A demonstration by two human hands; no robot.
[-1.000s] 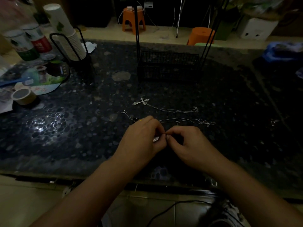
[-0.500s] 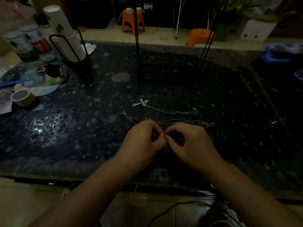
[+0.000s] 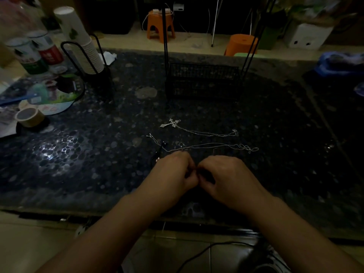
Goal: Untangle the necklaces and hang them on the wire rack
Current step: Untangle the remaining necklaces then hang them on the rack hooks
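My left hand (image 3: 174,173) and my right hand (image 3: 226,174) meet fingertip to fingertip low on the dark pebble-patterned table (image 3: 82,174), both pinching a dark necklace that their fingers mostly hide. Just beyond them lies a thin silver chain (image 3: 206,147) with a knotted end at the right. Farther back rests a silver cross necklace (image 3: 173,123), its chain trailing right. The black wire rack (image 3: 202,81) stands upright at the table's far middle.
A cup holder with stacked paper cups (image 3: 84,54) stands at the back left, with cans (image 3: 29,56), a printed fan (image 3: 49,95) and a tape roll (image 3: 29,116) nearby. Blue cloth (image 3: 338,64) lies far right. Orange stools (image 3: 160,24) sit on the floor behind.
Both hands have shifted slightly away from me and drawn closer together. The bright bit seen between my fingers one second ago is now hidden. The two silver necklaces lie unmoved.
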